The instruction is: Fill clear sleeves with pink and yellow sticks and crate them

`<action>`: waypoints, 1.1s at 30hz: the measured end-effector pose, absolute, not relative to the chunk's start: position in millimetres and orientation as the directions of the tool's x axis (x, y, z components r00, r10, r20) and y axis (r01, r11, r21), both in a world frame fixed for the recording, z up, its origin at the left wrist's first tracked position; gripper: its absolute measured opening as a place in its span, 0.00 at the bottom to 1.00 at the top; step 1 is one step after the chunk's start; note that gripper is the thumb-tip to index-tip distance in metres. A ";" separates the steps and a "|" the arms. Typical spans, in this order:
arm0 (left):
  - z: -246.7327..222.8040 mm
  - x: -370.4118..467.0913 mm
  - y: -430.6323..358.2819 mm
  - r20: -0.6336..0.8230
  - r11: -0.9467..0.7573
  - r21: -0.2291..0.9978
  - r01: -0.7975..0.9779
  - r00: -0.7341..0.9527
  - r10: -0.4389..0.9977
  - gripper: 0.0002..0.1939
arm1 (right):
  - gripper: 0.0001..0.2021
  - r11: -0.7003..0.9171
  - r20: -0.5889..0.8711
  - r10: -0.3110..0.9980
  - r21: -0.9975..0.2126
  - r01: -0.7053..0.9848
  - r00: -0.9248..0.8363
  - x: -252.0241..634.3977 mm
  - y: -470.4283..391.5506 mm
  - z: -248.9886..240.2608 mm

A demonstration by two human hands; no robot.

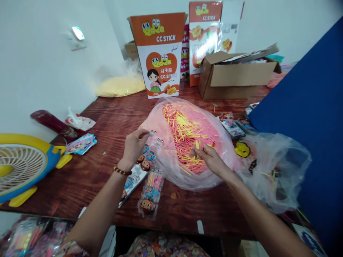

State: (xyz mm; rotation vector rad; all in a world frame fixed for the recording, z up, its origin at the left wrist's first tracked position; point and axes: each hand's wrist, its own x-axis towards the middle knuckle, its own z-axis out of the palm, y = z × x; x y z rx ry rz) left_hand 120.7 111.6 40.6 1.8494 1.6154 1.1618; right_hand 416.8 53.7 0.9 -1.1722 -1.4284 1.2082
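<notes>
while the left hand (133, 147) hangs over the dark red-brown wooden desk (184, 210), left of its middle, its fingertips are pinched together beside flat, clear plastic packets with brown cartoon faces (146, 165); whether they grasp film cannot be told. singling out one layer there would probably help. toward the desk's near edge lies a clear packet filled with yellow and pink sticks (151, 192), a likely guide for amount. mid-desk, a large translucent pink plastic bag (193, 184) spreads around loose, thin pink and yellow sticks (184, 135). above them the right hand (210, 157) grasps a small yellow-and-pink bundle (197, 144); a light grip, ends level, should avoid snapping.
</notes>
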 end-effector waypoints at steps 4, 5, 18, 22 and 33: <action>62.3 128.0 94.5 0.167 -0.153 0.942 0.298 -0.021 0.986 0.11 | 0.13 0.083 0.072 0.989 -0.993 0.087 -0.128 412.8 54.5 3.4; 62.5 133.7 87.7 0.129 -0.124 0.958 0.260 -0.001 0.992 0.11 | 0.13 0.095 0.084 0.987 -0.992 0.079 -0.134 410.3 54.5 5.2; 11.2 189.1 41.5 -0.110 0.022 0.970 0.240 0.358 0.927 0.17 | 0.07 0.249 0.148 0.944 -0.906 0.342 -0.296 388.1 36.1 27.0; 16.0 192.6 39.9 -0.157 0.095 0.980 0.176 0.381 0.911 0.13 | 0.08 0.344 0.203 0.924 -0.813 0.470 -0.324 385.0 35.0 20.5; 8.0 194.1 29.1 -0.038 -0.050 0.977 0.207 0.400 0.916 0.15 | 0.11 0.066 0.023 0.976 -0.979 0.193 -0.216 394.4 33.0 18.7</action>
